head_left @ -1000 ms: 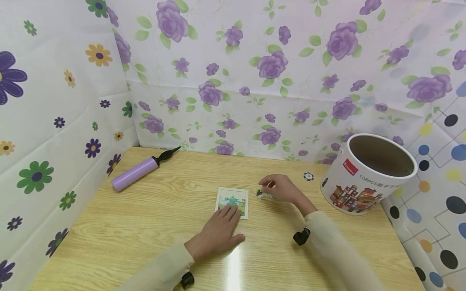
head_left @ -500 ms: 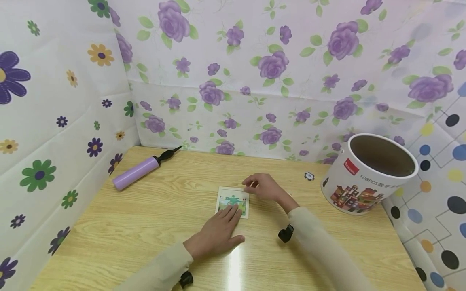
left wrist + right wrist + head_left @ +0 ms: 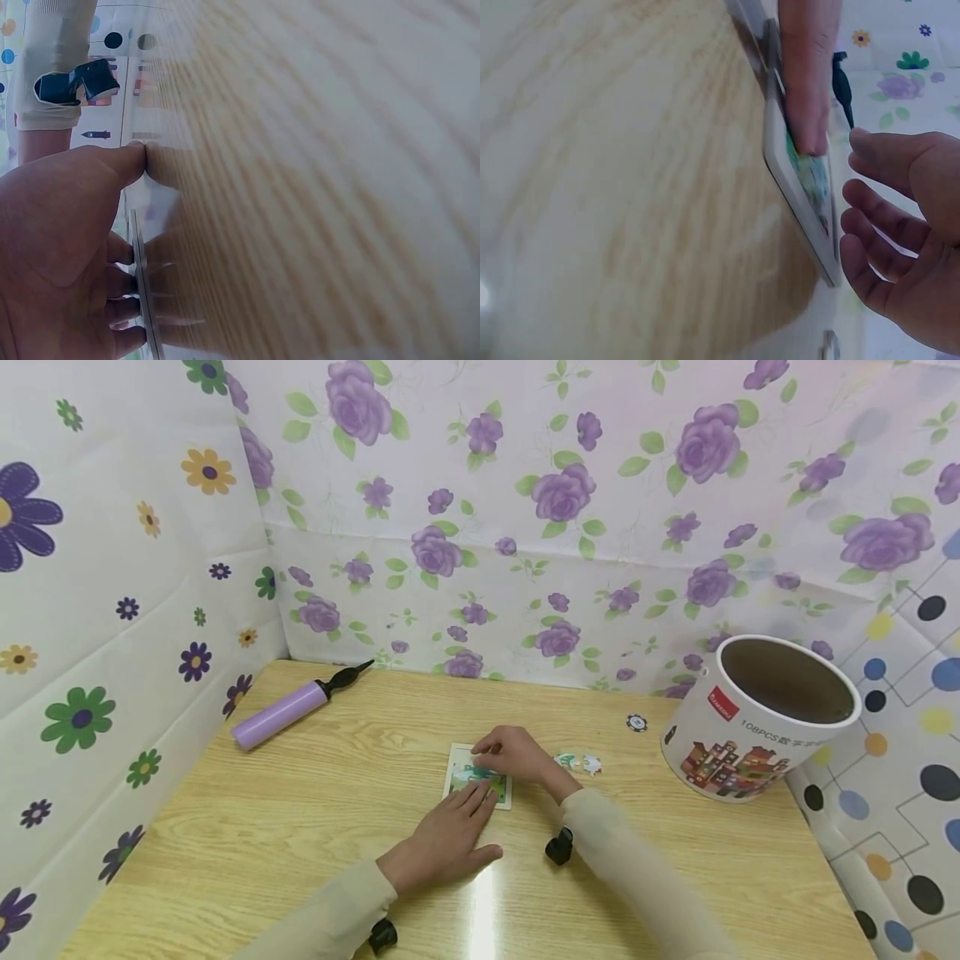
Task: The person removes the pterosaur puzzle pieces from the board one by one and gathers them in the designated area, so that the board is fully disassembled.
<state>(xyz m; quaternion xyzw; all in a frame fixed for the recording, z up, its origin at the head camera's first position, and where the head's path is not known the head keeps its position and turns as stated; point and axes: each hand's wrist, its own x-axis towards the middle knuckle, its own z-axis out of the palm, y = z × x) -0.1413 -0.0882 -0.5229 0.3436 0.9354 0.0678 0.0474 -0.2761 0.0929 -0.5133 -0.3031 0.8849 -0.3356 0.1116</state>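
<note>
A small jigsaw puzzle in a white frame tray [image 3: 452,768] lies on the table, its picture partly covered by both hands. My left hand [image 3: 447,841] rests flat with straight fingers on the tray's lower part, thumb spread out to the side. Over the tray's upper right is my right hand [image 3: 517,755]. Its fingers are curled, with thumb and index tips [image 3: 861,142] brought close together in the right wrist view; the puzzle piece pinched there is hidden. Two loose puzzle pieces [image 3: 592,765] lie on the table just right of the right hand.
A big white bucket [image 3: 738,760] stands at the right. Near it lies a poker chip [image 3: 637,722]. A purple hand pump [image 3: 281,717] with a black nozzle is at the back left. Flowered cloth [image 3: 480,527] surrounds the wooden table [image 3: 300,827].
My right hand has moved left from the loose pieces to over the puzzle tray, uncovering two pieces behind it. My left hand has stayed in place on the tray.
</note>
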